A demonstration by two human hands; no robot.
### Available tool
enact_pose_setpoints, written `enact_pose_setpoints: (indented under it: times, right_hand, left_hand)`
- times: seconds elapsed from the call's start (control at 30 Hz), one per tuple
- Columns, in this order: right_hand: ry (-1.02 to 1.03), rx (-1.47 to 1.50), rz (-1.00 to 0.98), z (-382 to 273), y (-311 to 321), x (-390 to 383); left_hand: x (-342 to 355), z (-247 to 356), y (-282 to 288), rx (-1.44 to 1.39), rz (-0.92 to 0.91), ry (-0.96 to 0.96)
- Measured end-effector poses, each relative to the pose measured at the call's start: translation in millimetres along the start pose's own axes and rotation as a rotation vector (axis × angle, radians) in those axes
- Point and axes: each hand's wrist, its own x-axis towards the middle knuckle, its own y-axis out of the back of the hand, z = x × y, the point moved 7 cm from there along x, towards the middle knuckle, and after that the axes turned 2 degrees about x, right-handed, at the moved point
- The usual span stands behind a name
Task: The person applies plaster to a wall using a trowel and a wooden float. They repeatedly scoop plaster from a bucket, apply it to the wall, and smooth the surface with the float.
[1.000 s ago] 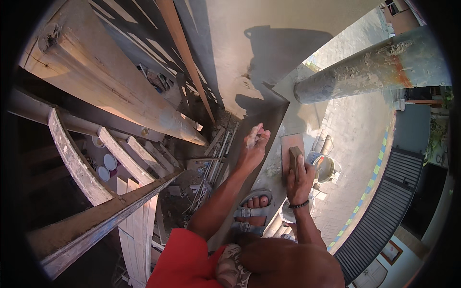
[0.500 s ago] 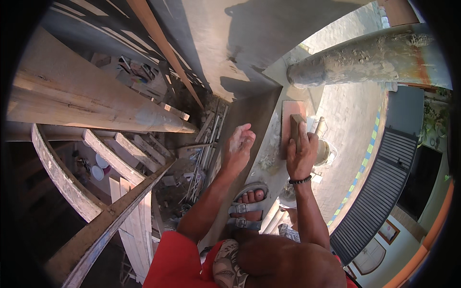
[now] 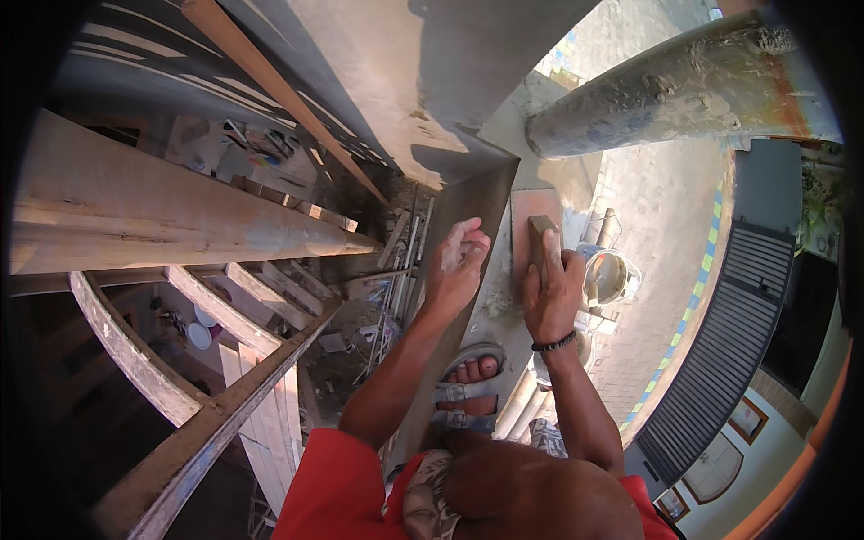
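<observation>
My right hand grips the wooden handle of a plastering float, its forefinger stretched along the handle. The float has a flat, pinkish rectangular plate, which lies on a narrow grey cement ledge. Over the ledge's left edge my left hand hovers with nothing in it. Its fingers are loosely bent and smeared with pale cement. A dark bracelet circles my right wrist. My sandalled foot rests on the ledge just short of the hands.
A bucket stands on the sunlit paving below, to the right. A thick round column rises at the far right, beside a plastered wall. On the left are wooden beams over a drop, with debris below.
The float and my right hand appear slightly further left along the ledge. My left hand has come a little up and to the right. The whole view has shifted slightly.
</observation>
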Motion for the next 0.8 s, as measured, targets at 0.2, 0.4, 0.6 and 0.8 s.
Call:
enact_pose_setpoints:
  times: [0.2, 0.4, 0.6, 0.8]
  right_hand:
    - [0.066, 0.053, -0.074, -2, 21, -45]
    - [0.046, 0.029, 0.045, -4, 5, -2]
    - [0.051, 0.043, -0.074, -3, 18, -41]
    - [0.048, 0.025, 0.044, -4, 6, -1]
  left_hand:
    - [7, 3, 6, 0.082, -0.012, -0.024]
    - [22, 7, -7, -0.048, -0.023, -0.007]
    - [27, 6, -12, -0.086, -0.134, 0.011]
    - [29, 7, -20, -0.129, -0.139, 0.029]
